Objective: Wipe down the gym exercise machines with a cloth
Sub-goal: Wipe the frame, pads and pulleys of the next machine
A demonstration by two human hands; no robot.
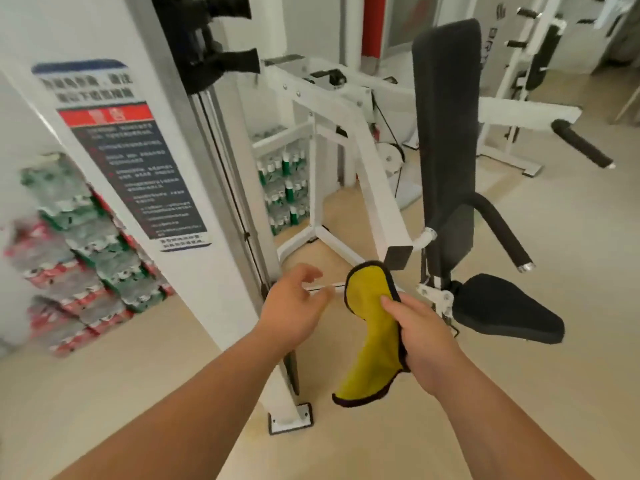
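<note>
My right hand [420, 336] grips a yellow cloth [372, 327] with a dark hem; the cloth stands up above my fingers and hangs down below them. My left hand [294, 306] hovers just left of the cloth, fingers loosely curled, holding nothing. Right behind the hands stands a white exercise machine [374, 188] with a tall black back pad [446, 133], a black seat [509, 311] and a black padded handle [502, 233]. Neither hand touches the machine.
A white upright post [194, 188] with a warning label and a floor plate [291, 419] stands to my left. Stacked packs of bottles [83, 251] line the left wall and more sit behind the frame [284, 181]. Another white machine [519, 98] stands at the back right. The floor is beige.
</note>
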